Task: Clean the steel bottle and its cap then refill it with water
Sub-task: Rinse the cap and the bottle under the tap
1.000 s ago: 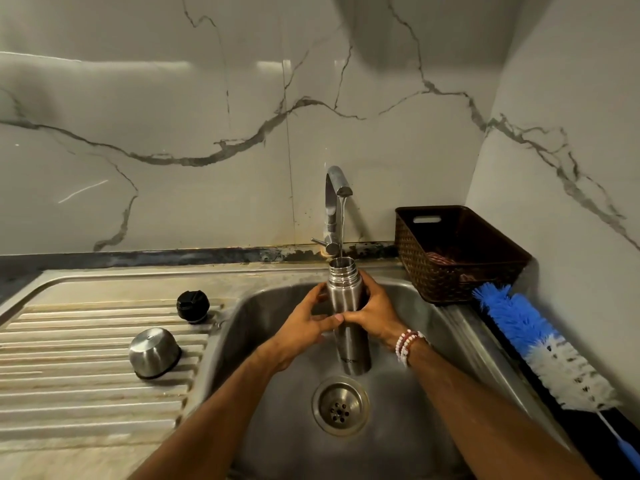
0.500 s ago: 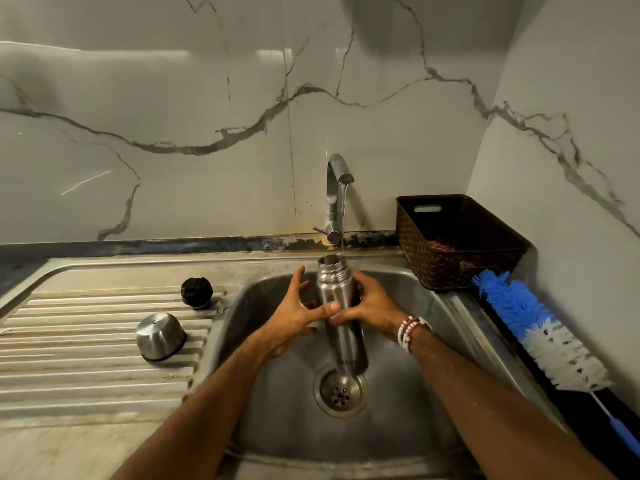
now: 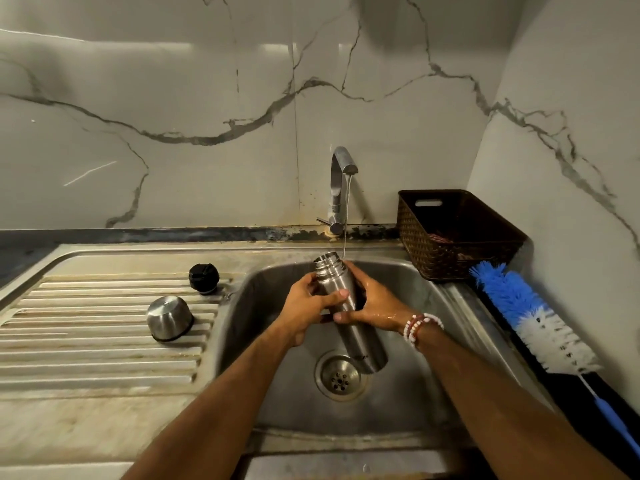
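The steel bottle (image 3: pixel 360 341) hangs over the sink basin (image 3: pixel 433 386), tilted with its open mouth up and to the left. My left hand (image 3: pixel 308 310) grips its upper body from the left, thumb across the front. My right hand (image 3: pixel 375 301) wraps it from the right and is wet. A thin stream from the tap (image 3: pixel 341 174) lands on the bottle's shoulder by my right fingers, just right of the mouth. The black inner cap (image 3: pixel 204 278) and the steel outer cap (image 3: pixel 169 318), dome up, sit on the ribbed drainboard (image 3: pixel 86 341) at the left.
A dark woven basket (image 3: pixel 457 233) stands at the back right of the sink. A blue and white bottle brush (image 3: pixel 533 317) lies along the right wall. The drain (image 3: pixel 341 375) is directly under the bottle's base.
The bottle has tilted from upright, its mouth swinging left out from under the stream. My left hand has closed around its body from a looser touch.
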